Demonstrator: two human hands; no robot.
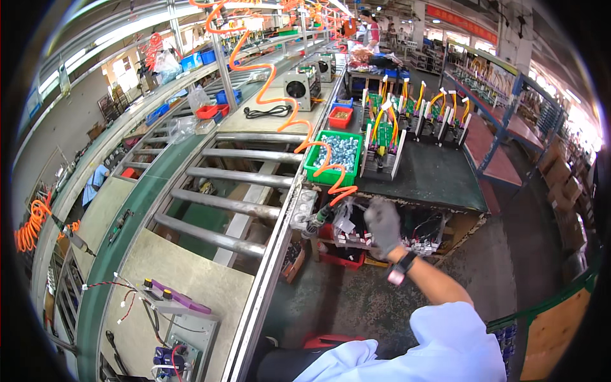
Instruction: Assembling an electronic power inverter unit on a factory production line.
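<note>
My right hand (383, 224), in a grey glove with a black band at the wrist, reaches out at the front edge of a dark-topped bench (439, 175). It is over the shelf beneath the bench top, beside a clear plastic bag (344, 218) and several small white-tipped parts (423, 245). Its fingers are blurred, and I cannot tell whether they hold anything. My left hand is out of view. A power screwdriver (316, 223) on an orange coiled hose hangs left of my right hand. Above it on the bench stands a green bin (352, 181) of small metallic parts.
Circuit-board units (382, 143) with yellow wires stand on the bench. A roller conveyor (223, 205) runs along the left, bearing a purple-panelled assembly (181, 298) near me. Red bins (340, 256) sit under the bench. A blue-framed rack (503, 137) stands right; a person (372, 32) is far off.
</note>
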